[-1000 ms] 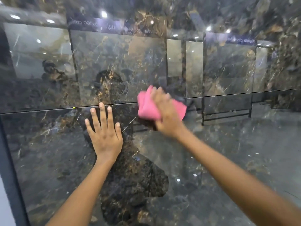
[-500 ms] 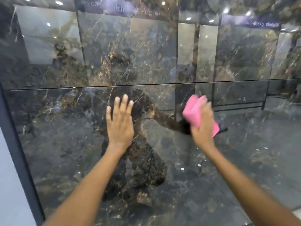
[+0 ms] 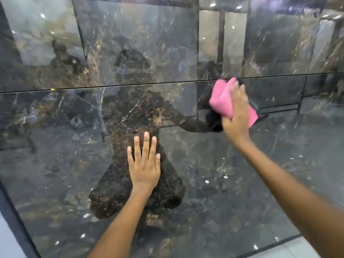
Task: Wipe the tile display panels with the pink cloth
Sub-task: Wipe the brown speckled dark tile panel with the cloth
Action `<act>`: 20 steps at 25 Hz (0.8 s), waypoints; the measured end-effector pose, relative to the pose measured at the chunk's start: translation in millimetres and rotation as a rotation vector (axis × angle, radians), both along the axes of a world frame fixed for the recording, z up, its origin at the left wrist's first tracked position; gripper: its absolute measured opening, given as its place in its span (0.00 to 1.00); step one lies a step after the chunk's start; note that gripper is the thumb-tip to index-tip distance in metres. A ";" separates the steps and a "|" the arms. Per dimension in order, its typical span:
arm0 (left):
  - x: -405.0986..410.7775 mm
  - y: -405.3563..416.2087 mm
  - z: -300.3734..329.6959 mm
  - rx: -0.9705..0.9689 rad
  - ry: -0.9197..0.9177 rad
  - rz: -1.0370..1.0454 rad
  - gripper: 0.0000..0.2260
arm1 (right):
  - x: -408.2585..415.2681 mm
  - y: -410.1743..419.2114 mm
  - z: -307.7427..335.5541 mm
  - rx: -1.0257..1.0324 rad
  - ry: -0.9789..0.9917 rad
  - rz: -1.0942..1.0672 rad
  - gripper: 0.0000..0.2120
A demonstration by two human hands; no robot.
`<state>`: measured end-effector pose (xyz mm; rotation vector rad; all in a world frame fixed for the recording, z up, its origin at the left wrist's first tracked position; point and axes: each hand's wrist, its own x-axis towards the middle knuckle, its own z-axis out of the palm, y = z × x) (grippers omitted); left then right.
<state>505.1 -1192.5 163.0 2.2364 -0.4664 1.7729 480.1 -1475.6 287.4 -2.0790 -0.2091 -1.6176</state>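
Since the frame half a second ago, the right hand (image 3: 236,110) and the pink cloth (image 3: 223,101) have gone up and a bit to the right, so the cloth now reaches the thin dark line (image 3: 130,84) between the two big tiles. The left hand (image 3: 144,164) has slid lower down the tile than it was.

There is only the one view, from the head, looking at a shiny dark wall.

The right arm stretches out long from the bottom right corner, up toward the middle right. Its hand lies on top of the cloth and presses it flat against the lower tile panel (image 3: 242,183). The fingers (image 3: 236,88) point up and are curled over the bunched cloth, gripping it. Pink cloth sticks out on the left side of the hand and again on the right side, below the fingers. The top of the cloth touches the line, just under the upper tile panel (image 3: 139,43).

The left arm comes up from the bottom, near the middle. Its hand is wide open, with the palm flat on the lower tile and the fingers pointing straight up, a little apart from each other. It holds nothing.

The two hands are well apart, the left one lower than the right.

The tiles are dark with gold and white veins, and they show blurry reflections of lights and the person's shape.
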 end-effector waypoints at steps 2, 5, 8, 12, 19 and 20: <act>0.9 1.6 1.7 0.004 0.005 0.007 0.25 | -8.4 31.8 -91.8 -0.351 0.076 0.018 0.48; 1.6 2.9 -1.8 0.022 -0.006 0.029 0.24 | -29.1 43.3 -184.5 -0.963 0.205 0.064 0.51; 1.1 -0.2 2.0 0.007 0.018 0.035 0.24 | -18.5 23.0 -117.0 -0.936 0.129 0.152 0.41; -2.9 2.5 0.5 0.005 0.026 0.003 0.24 | -5.6 47.1 -16.5 -0.328 0.013 0.029 0.39; -1.3 1.3 0.3 0.019 0.007 0.010 0.24 | -18.5 45.1 -200.4 -1.565 0.249 0.142 0.42; -0.6 1.0 -0.5 0.023 0.000 0.021 0.23 | -17.6 36.0 -188.0 -1.554 0.275 0.201 0.40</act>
